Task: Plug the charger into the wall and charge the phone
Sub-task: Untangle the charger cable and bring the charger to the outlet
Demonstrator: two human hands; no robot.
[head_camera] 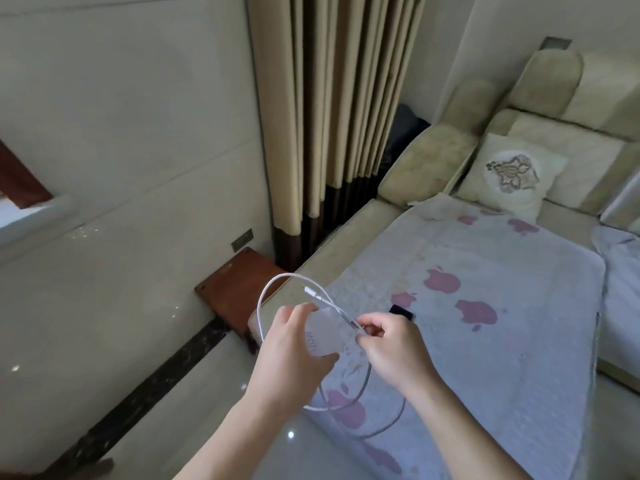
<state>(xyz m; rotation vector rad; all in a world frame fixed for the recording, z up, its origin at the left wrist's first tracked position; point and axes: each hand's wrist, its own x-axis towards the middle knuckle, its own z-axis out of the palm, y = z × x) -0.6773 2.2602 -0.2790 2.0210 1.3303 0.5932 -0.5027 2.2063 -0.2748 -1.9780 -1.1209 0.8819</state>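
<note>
Fingers (363,336) pinching cable (263,306) — charger (323,336) gripped

Home living room, cushioned sofa (429,161), pleated curtains (332,98), embroidered pillow (512,174)

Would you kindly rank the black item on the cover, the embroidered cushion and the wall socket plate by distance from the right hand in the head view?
From the right hand:
1. Black item, lying on the cover just beyond the fingers.
2. Wall socket plate, low on the wall to the left, past the wooden stand.
3. Embroidered cushion, far back right on the sofa.
</note>
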